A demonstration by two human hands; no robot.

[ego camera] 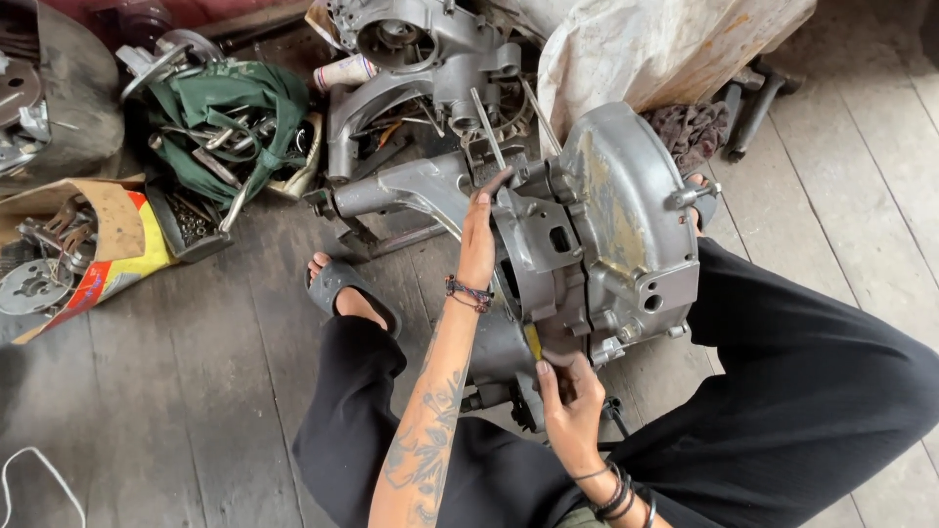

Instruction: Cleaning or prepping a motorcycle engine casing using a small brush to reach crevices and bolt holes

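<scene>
Between your knees, the grey engine case (pixel 587 244) stands on edge on the plank floor (pixel 176 391), and both your hands are on it. Your left hand (pixel 479 235) lies flat against the case's near-left face, fingers together and stretched up toward the studs (pixel 486 127) beyond its fingertips; it presses rather than grips, so lean your weight through that palm to stop the case rocking. Your right hand (pixel 567 391) sits just below the case's lower edge, thumb and fingers pinched on the rim there, close to a small yellow patch (pixel 533 340). What lies between the fingertips I cannot tell. Work that edge with small, even pulls, wrist straight. Well off to the left of your left hand lie a green cloth (pixel 235 117) full of tools and a second bare casing (pixel 411 59).
</scene>
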